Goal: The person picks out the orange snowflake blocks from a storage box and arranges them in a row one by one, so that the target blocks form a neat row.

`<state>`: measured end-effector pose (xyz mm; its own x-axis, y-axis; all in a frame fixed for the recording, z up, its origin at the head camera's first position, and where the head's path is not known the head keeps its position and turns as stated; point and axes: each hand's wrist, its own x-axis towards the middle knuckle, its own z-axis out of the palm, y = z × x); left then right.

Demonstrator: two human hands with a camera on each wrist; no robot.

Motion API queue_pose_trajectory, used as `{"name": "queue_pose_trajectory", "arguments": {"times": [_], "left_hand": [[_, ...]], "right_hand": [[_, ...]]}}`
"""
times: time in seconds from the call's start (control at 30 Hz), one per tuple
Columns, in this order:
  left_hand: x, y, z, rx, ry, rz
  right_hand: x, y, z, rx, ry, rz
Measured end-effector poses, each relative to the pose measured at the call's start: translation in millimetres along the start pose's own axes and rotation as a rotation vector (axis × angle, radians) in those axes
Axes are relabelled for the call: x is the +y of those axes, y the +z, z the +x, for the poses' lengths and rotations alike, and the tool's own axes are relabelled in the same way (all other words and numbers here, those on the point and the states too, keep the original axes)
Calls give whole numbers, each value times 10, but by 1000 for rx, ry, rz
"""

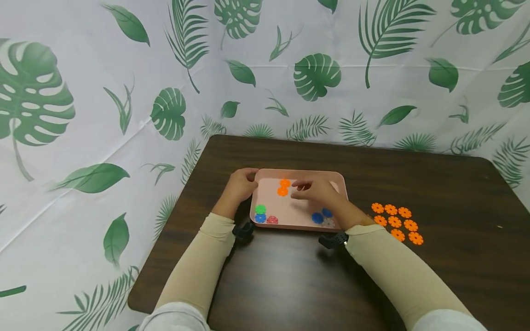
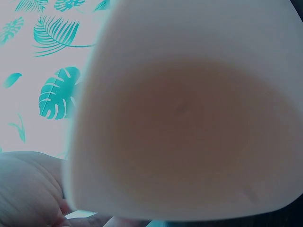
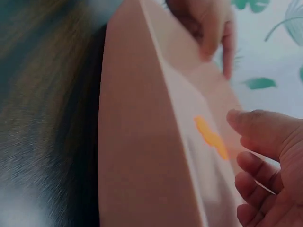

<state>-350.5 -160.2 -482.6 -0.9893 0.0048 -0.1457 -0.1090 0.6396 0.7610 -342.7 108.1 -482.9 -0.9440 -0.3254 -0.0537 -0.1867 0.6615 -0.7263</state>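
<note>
A pink rectangular tray (image 1: 300, 228) lies on the table, its near wall large in the right wrist view. My left hand (image 1: 242, 186) grips its left rim near the far corner; in the left wrist view that hand (image 2: 31, 189) is partly hidden behind a large blurred pale surface. My right hand (image 1: 316, 191) hovers over the tray with fingers loosely bent, and nothing shows between them in the right wrist view. Just left of it lie two orange notched discs (image 1: 283, 191). A green disc (image 1: 260, 209), blue disc (image 1: 260, 218) and red disc (image 1: 272, 219) sit in the near left corner.
More blue discs (image 1: 317, 218) and a pale disc (image 1: 328, 222) occupy the tray's near right corner. Several orange discs (image 1: 394, 222) lie in rows on the dark wooden table (image 1: 468, 220), right of the tray. A leaf-patterned cloth (image 1: 265, 92) hangs behind.
</note>
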Motion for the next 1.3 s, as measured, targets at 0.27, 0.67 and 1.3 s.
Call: {"name": "queue_pose_trajectory", "arguments": {"times": [0.27, 0.67, 1.3], "left_hand": [[7, -5, 0, 2, -13, 9], [9, 22, -4, -5, -23, -12], [27, 3, -1, 14, 6, -5]], "right_hand": [[-38, 167, 261, -52, 35, -30], [-39, 215, 423, -141, 12, -164], [-63, 215, 386, -121, -109, -263]]}}
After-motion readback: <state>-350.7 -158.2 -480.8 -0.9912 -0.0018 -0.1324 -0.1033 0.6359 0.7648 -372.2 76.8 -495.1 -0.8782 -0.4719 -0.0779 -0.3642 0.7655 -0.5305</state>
